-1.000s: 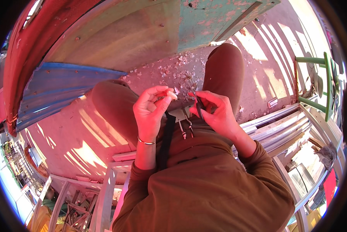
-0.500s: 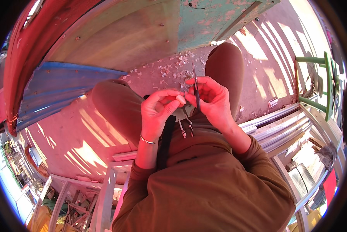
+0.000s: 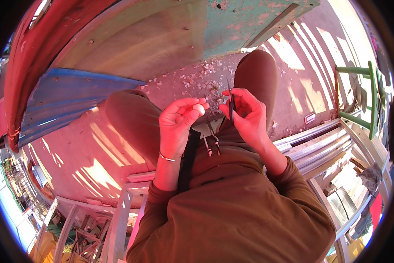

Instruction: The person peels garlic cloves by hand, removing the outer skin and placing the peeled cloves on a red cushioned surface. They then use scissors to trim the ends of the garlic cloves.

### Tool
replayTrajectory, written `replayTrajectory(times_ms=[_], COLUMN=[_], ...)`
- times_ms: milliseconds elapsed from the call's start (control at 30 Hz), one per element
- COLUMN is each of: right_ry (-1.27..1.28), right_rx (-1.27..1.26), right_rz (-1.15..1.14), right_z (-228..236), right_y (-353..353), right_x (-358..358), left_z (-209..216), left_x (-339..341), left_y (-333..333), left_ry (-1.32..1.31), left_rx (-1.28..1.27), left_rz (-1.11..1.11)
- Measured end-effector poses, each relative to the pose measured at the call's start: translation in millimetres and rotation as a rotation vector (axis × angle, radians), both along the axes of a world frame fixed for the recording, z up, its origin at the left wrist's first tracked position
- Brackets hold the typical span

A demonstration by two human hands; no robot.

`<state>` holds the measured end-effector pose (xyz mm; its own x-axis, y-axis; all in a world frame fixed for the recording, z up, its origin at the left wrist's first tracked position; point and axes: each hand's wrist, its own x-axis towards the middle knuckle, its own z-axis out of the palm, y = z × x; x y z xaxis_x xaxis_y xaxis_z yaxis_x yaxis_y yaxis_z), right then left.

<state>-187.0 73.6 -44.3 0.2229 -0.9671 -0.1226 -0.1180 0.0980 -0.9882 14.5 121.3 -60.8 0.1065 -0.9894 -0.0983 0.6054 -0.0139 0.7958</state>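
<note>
My left hand (image 3: 177, 120), a band on its wrist, pinches a small pale rounded piece, by its look a garlic clove (image 3: 199, 109), between thumb and fingers. In my right hand (image 3: 249, 115) is a small slim knife (image 3: 231, 105), dark at the lower end, with its thin pointed blade upward. Several fingers wrap around the knife and hide part of it. The two hands are a little apart above my lap, and the blade does not touch the clove.
Pale papery peelings (image 3: 208, 81) lie scattered on the floor beyond my knees. A worn panel (image 3: 135, 39) and a blue corrugated sheet (image 3: 74, 101) stand ahead and left. White frames (image 3: 122, 219) are behind on the left, stacked pale bars (image 3: 320, 149) on the right, near a green chair frame (image 3: 372, 101).
My hands have drawn apart: the right one with the knife moved right, away from the clove. The left hand has tilted slightly left and shows the clove more openly.
</note>
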Motion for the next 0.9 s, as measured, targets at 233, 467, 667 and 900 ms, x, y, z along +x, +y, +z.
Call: replayTrajectory(times_ms=[233, 467, 667, 900], right_ry=[0.307, 0.424, 0.449, 0.420], right_rx=[-0.307, -0.461, -0.511, -0.360], right_rz=[0.176, 0.272, 0.289, 0.229], right_z=[9, 9, 7, 4], right_y=[4, 11, 12, 13], right_x=[-6, -8, -8, -7], left_z=[4, 3, 5, 6], left_x=[1, 0, -4, -2], left_y=[0, 2, 1, 1], left_ry=[-0.034, -0.129, -0.240, -0.267], left_rx=[0.030, 0.030, 0.023, 0.014], left_rz=[0.063, 0.141, 0.184, 0.184])
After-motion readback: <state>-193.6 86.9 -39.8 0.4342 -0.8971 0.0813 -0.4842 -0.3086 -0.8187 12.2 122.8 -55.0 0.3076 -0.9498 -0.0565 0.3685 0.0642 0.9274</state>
